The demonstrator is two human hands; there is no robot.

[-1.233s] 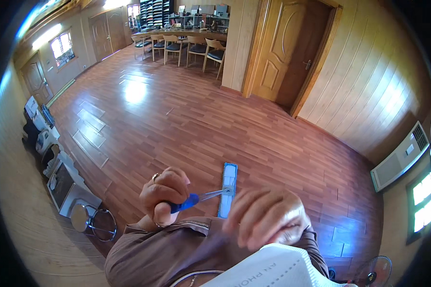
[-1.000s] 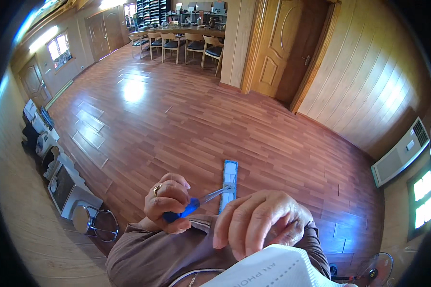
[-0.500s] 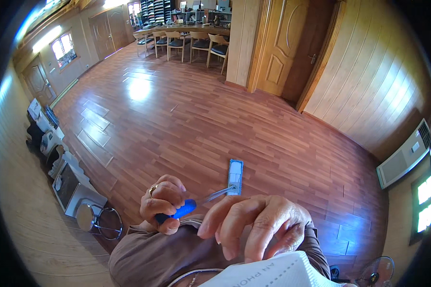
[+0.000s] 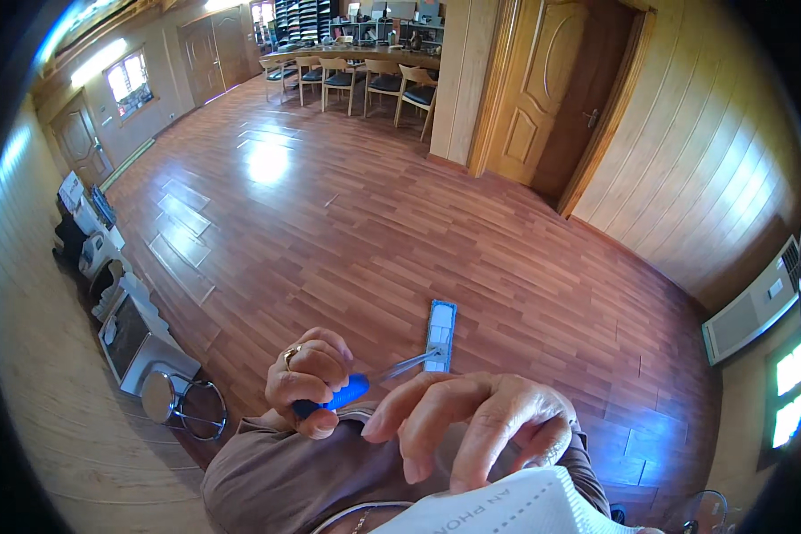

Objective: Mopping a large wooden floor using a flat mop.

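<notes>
Head view: my left hand (image 4: pixel 310 378) grips blue mop handle (image 4: pixel 351 390), right hand (image 4: pixel 494 414) loosely spread; flat mop head (image 4: pixel 441 324) on laminate floor (image 4: pixel 365 240), extent done/left indeterminable.

We grip a blue mop handle (image 4: pixel 352 389) in our left hand (image 4: pixel 310 379), and the flat mop head (image 4: pixel 440 331) lies on the wooden floor (image 4: pixel 347 258) beyond our loosely curled right hand (image 4: pixel 488 418). Left of the left hand stands a round stool (image 4: pixel 158 397); well ahead, chairs (image 4: pixel 339 80) line a worktop (image 4: pixel 374 55).
</notes>
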